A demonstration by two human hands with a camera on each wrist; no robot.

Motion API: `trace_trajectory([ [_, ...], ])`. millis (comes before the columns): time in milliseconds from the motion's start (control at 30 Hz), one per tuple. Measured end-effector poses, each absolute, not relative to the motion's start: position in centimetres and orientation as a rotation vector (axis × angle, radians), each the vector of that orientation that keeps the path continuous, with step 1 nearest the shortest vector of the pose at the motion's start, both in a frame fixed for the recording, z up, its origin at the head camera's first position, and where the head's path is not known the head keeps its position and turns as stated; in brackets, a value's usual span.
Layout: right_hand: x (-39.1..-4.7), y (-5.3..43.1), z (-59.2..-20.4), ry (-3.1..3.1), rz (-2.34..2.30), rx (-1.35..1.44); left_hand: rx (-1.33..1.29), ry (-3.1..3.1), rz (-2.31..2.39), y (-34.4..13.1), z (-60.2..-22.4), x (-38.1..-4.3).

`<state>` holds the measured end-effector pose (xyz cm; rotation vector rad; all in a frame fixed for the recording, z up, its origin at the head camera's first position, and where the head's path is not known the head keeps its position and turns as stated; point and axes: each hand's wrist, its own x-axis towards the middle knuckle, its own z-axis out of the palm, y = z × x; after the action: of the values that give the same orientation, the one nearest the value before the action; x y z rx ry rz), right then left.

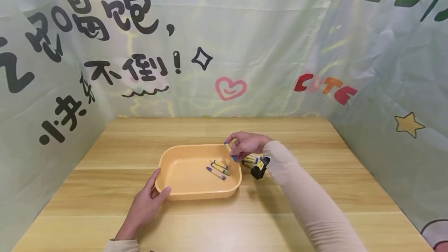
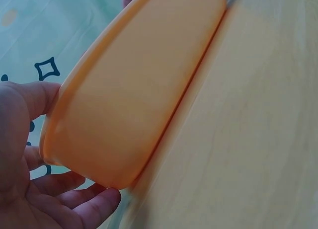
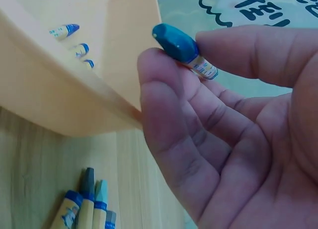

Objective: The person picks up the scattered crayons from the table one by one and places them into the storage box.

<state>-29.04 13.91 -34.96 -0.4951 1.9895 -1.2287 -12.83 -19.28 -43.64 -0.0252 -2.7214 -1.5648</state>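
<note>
My left hand (image 1: 147, 203) grips the left end of an orange plastic tray (image 1: 196, 196), with the thumb on the rim. In the left wrist view its fingers (image 2: 97, 206) touch the tray's outer wall (image 2: 129, 85). Above the tray's right rim, my right hand (image 1: 249, 144) pinches a blue crayon (image 3: 176, 42) between thumb and finger. Several crayons (image 1: 216, 173) with yellowish wrappers lie inside the tray, toward its right side. Under the right hand more crayons (image 3: 87, 199) lie on the table beside the tray, partly hidden in the head view.
The wooden table (image 1: 210, 224) carries the tray near its middle. Printed cloth walls (image 1: 273, 42) enclose the table at the back and both sides. A black wrist camera (image 1: 258, 171) hangs below the right wrist, close to the loose crayons.
</note>
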Motion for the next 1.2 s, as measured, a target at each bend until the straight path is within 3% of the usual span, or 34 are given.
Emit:
trace_trajectory([
  [1200, -28.3, 8.2, -36.8, 2.046, -1.062, -0.445, -0.038, -2.761, -1.489, -19.2, -43.6, -12.5],
])
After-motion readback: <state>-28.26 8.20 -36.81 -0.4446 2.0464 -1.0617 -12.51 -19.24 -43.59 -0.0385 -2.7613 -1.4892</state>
